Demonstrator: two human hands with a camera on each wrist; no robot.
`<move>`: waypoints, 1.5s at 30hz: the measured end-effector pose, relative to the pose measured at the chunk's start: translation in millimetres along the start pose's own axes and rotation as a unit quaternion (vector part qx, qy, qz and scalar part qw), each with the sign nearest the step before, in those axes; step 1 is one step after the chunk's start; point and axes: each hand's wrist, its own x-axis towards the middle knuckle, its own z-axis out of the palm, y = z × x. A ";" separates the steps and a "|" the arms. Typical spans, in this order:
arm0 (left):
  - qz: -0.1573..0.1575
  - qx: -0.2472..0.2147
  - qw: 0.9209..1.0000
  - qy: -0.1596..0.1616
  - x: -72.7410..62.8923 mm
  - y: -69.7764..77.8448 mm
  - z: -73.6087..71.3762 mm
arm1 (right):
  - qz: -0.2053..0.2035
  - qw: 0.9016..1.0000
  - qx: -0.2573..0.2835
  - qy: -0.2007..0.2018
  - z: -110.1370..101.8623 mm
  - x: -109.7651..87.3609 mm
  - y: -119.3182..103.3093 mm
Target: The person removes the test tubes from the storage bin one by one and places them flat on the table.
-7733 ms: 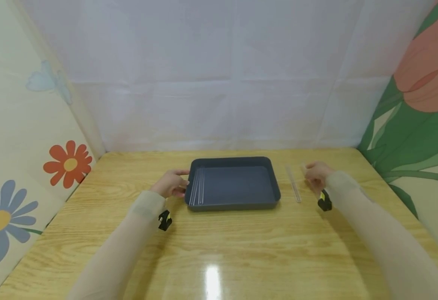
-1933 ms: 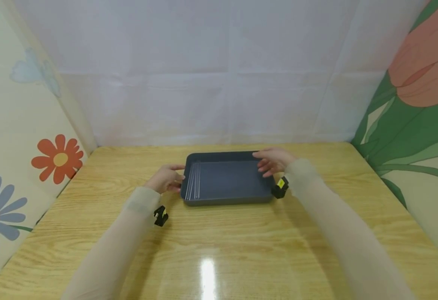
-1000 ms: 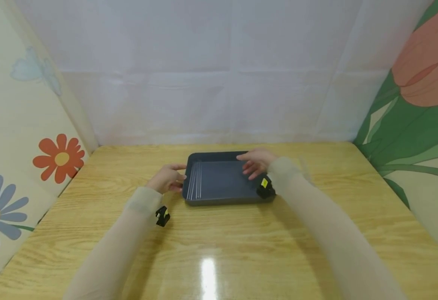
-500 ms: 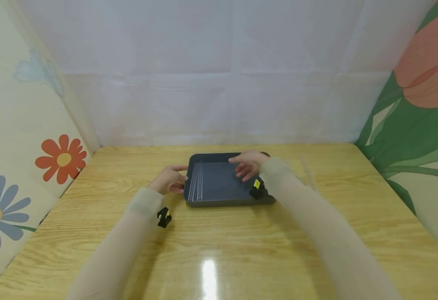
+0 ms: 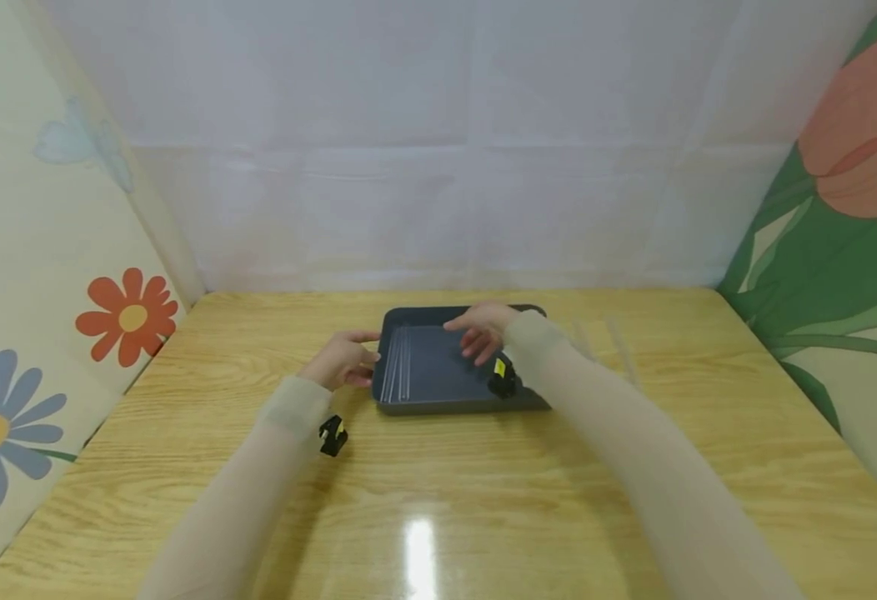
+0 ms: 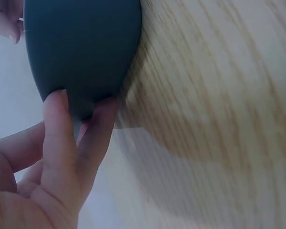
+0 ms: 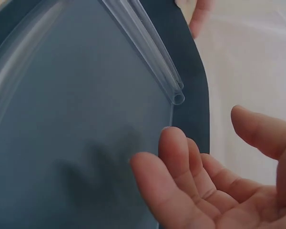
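- Nearest, the glossy wood-grain table (image 5: 438, 483) bears a dark tray (image 5: 457, 408); a bump could slide it on so smooth a surface.
- The left hand (image 5: 343, 360) pinches the tray's left rim between thumb and fingers. Should that hold loosen, the tray could shift or turn. This hand sits where it did in the earlier frames.
- Clear tubes (image 7: 145, 50), at least three, lie close together inside, along the tray's left side. They look round and slick, so a sideways touch or a tipped tray could roll them apart.
- The right hand (image 5: 483, 327) hovers over the tray, fingers loosely spread, thumb apart, holding nothing. A careless dip could knock the tubes; half a second ago it was farther right, so it is now nearer them.
- Beyond the right sleeve (image 5: 618, 425), two faint loose tubes (image 5: 623, 352) rest on the table; a low backward swing could sweep them away.
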 end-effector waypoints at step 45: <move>-0.008 -0.017 1.000 0.016 -0.2 -0.5 2.5 | 0.011 0.994 -0.107 0.012 69.5 59.4 -20.1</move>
